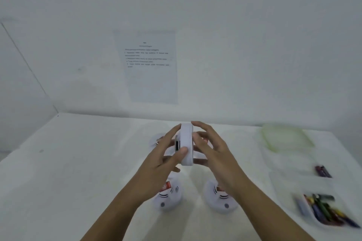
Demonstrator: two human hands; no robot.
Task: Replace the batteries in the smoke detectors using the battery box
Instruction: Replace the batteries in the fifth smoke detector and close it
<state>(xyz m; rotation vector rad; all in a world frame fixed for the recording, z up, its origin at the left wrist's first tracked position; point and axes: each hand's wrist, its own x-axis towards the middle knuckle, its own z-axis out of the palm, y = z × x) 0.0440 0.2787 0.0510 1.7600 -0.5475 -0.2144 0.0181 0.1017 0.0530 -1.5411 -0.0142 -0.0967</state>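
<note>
White smoke detector [187, 143] stands on edge, gripped between left hand [166, 155] and right hand [214, 152], battery box [300, 207] to their right.

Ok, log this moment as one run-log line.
left hand: holds smoke detector on edge, above table | right hand: holds its other side | two detectors: flat, nearer | battery box: right, batteries inside

Detectors [165, 200] lie left of battery box [311, 219] (lid [287, 139] behind).
</note>
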